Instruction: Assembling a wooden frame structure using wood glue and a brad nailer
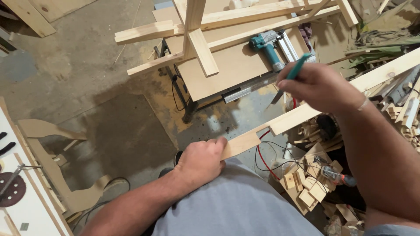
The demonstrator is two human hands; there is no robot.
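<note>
**Notched Wood Strip Held at Its Near End, Chisel Above the Notch**

The left hand (202, 161) is closest to the person's body, just above the grey shirt (236, 205). Its fingers are curled shut around the near end of a long notched wood strip (306, 114), with the thumb lying on the upper face. From this grip the strip runs diagonally up and to the right, out to the right edge of the view. A thinned, stepped section (243, 143) begins directly beside the left hand and ends at a square shoulder further along.

The right hand (321, 85) hovers above the strip, beyond the shoulder and apart from the left hand. It is closed around a teal-handled chisel (289, 78); the handle projects above the knuckles and the dark blade points down and left towards the notched section. Whether the tip touches the wood cannot be told.

Below the strip, to the right, a heap of wood offcuts (308, 188) lies on the floor, with a red and a black cable (262, 162) beside it.

Further out, a teal power nailer (267, 47) lies on a flat worktable (227, 70). A frame of light timber battens (197, 30) rests across that table
</note>
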